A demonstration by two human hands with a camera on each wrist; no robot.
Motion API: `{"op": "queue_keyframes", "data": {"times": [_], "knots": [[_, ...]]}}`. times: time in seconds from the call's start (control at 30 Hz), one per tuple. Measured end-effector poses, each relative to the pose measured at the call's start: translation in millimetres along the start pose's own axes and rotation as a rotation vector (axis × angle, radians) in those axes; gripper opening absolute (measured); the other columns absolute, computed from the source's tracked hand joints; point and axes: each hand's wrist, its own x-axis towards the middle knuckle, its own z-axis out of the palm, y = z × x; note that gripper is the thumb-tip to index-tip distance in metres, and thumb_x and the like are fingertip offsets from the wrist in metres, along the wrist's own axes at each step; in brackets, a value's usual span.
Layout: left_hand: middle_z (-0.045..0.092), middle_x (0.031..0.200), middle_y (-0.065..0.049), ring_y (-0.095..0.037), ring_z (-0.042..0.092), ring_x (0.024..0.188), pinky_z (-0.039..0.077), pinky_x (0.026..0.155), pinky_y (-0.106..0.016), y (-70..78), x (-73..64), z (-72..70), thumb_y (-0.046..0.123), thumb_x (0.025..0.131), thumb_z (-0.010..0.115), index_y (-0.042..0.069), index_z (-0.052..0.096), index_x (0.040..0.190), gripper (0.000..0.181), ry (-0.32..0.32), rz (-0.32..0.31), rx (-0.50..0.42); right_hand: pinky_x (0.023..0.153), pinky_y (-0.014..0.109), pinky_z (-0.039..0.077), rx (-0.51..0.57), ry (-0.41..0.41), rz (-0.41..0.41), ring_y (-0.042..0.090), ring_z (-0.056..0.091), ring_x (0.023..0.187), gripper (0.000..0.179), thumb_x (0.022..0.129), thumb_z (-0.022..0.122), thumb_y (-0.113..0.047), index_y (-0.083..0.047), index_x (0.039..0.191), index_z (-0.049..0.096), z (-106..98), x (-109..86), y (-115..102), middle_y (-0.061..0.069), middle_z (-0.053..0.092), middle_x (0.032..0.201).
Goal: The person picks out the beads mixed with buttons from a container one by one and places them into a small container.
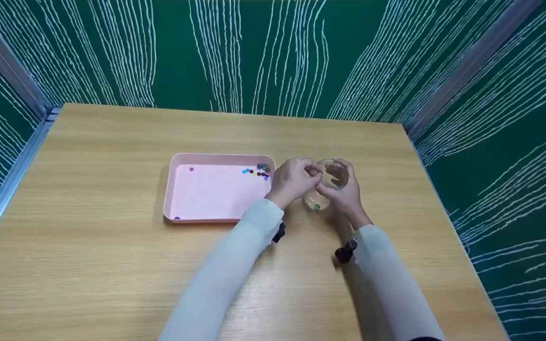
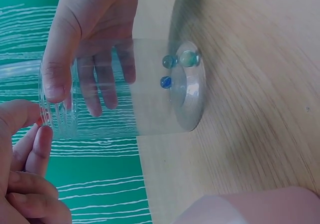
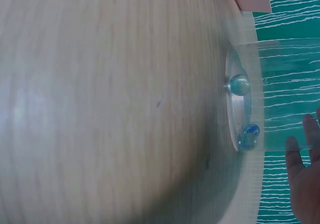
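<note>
My right hand (image 1: 349, 195) grips a clear jar (image 2: 155, 92) near its mouth, fingers spread round the wall. The jar stands on the table, with several glass marbles (image 2: 188, 59) at its bottom. At the rim, my left hand (image 1: 292, 181) pinches a small red bead (image 2: 39, 120) between thumb and fingertip; most of the bead is hidden. A pink tray (image 1: 171, 189) lies left of the hands. It holds a cluster of marbles (image 1: 263, 167) and small coloured beads (image 1: 252, 172) near its right end.
A magenta bead (image 1: 191, 169) and a dark blue bead (image 1: 177, 218) lie apart at the tray's left side. The wooden table (image 1: 88, 246) meets green, white-streaked walls (image 1: 178, 52) at the back and sides.
</note>
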Motion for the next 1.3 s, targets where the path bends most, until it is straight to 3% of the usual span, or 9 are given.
{"op": "queue_keyframes", "data": {"times": [0.3, 0.67, 1.03, 1.3], "knots": [[0.068, 0.086, 0.013, -0.003, 0.061, 0.078, 0.048, 0.067, -0.02, -2.5, 1.1, 3.0, 0.033, 0.086, 0.067, 0.024, 0.073, 0.1, 0.018, 0.014, 0.014, 0.025, 0.102, 0.058, 0.031, 0.005, -0.006, 0.007, 0.043, 0.046, 0.126, 0.078, 0.071, 0.077, 0.007, 0.006, 0.136, 0.035, -0.6, -0.3, 1.4, 0.032, 0.048, 0.133], [0.067, 0.091, 0.013, -0.006, 0.059, 0.076, 0.046, 0.063, -0.022, -11.1, -4.7, -0.5, 0.033, 0.082, 0.07, 0.025, 0.071, 0.107, 0.026, 0.057, 0.031, -0.025, 0.104, 0.06, 0.031, -0.009, -0.022, 0.01, 0.044, 0.045, 0.127, 0.077, 0.072, 0.078, 0.004, 0.004, 0.136, 0.034, -1.3, -0.8, 1.2, 0.032, 0.048, 0.135], [0.067, 0.103, 0.009, -0.012, 0.061, 0.094, 0.046, 0.074, -0.027, -19.8, -10.4, -9.6, 0.042, 0.081, 0.072, 0.03, 0.068, 0.113, 0.035, 0.054, 0.007, -0.038, 0.105, 0.059, 0.031, -0.016, -0.026, 0.011, 0.044, 0.045, 0.128, 0.079, 0.072, 0.078, 0.006, 0.005, 0.137, 0.033, -1.4, -0.8, 1.4, 0.032, 0.048, 0.135], [0.068, 0.11, 0.008, -0.01, 0.06, 0.101, 0.049, 0.077, -0.026, -27.6, -12.7, -14.2, 0.042, 0.08, 0.072, 0.029, 0.066, 0.118, 0.04, 0.061, 0.022, 0.014, 0.106, 0.057, 0.031, -0.054, -0.044, 0.035, 0.042, 0.044, 0.131, 0.078, 0.074, 0.077, 0.001, 0.002, 0.138, 0.033, -2.4, -2.1, -2.1, 0.029, 0.047, 0.137]]}}
